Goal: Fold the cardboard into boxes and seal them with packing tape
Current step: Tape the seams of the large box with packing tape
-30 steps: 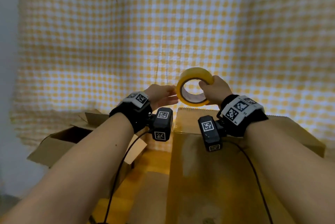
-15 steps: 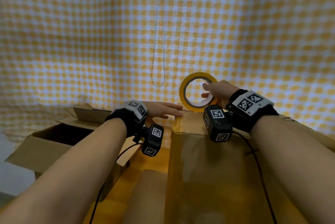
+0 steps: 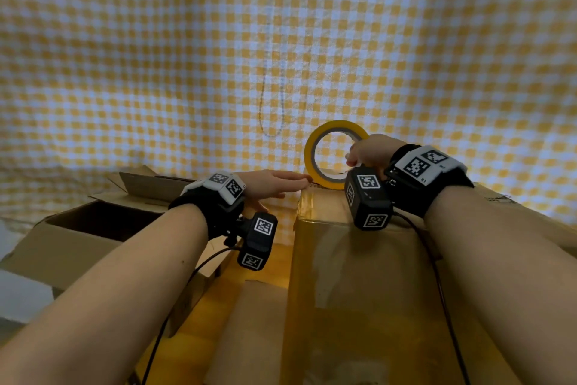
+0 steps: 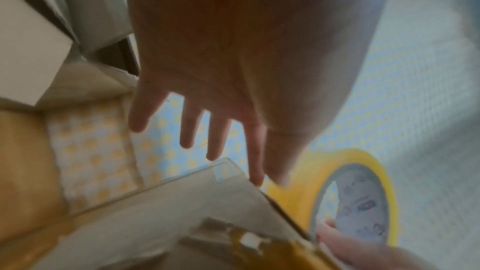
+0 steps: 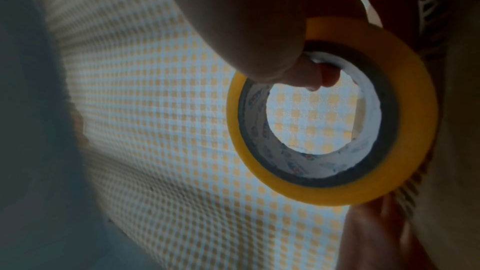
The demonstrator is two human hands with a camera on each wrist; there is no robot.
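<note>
I'm taping the closed box (image 3: 359, 275): my right hand (image 3: 370, 152) grips the tape roll (image 3: 334, 153) upright at the box's far edge, while my flat, spread left hand (image 3: 268, 185) touches that corner. Next, I reckon, press the tape end down.

Round yellow roll of packing tape (image 3: 313, 147) with grey-white printed core, brown cardboard box (image 3: 359, 275), yellow-and-white checked cloth backdrop (image 3: 187, 41), black wrist straps (image 3: 415, 188) with black-and-white square markers

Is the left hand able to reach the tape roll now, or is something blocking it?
Probably yes. The left hand lies flat with its fingertips almost at the tape roll, which the right hand holds on the box's far edge; nothing lies between them.
</note>
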